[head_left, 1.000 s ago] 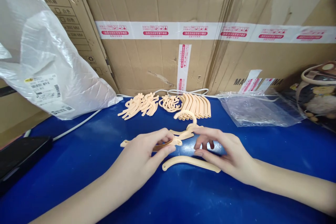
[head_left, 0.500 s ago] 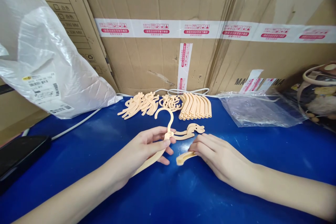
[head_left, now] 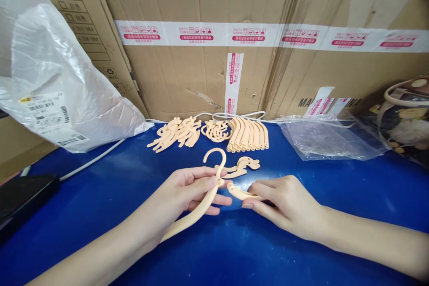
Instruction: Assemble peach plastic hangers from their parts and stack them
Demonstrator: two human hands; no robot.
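My left hand (head_left: pixel 192 190) pinches a beige hanger piece (head_left: pixel 197 211) at its joint, where a curved hook (head_left: pixel 223 160) rises and one arm slopes down to the left. In my right hand (head_left: pixel 284 205) is a separate hanger arm (head_left: pixel 238 192), gripped by its far end. Its near end, with a small hole, points at the joint and sits a short gap from it. Just behind the hands lie animal-shaped beige pieces (head_left: pixel 246 165), partly overlapping. The right end of the held arm is hidden under my fingers.
Along the back of the blue table (head_left: pixel 214 254) lie several curved arms (head_left: pixel 250 135), a heap of hooks (head_left: pixel 216 130) and more animal-shaped pieces (head_left: pixel 177 133). A white cable (head_left: pixel 241 115) runs behind. A clear bag (head_left: pixel 321 138), a white parcel (head_left: pixel 56 76) and a black device (head_left: pixel 27 201) flank them.
My right hand has turned the loose arm so its holed end faces the joint, thumb now showing below. My left hand has tilted the hook piece and shifted it slightly right and down.
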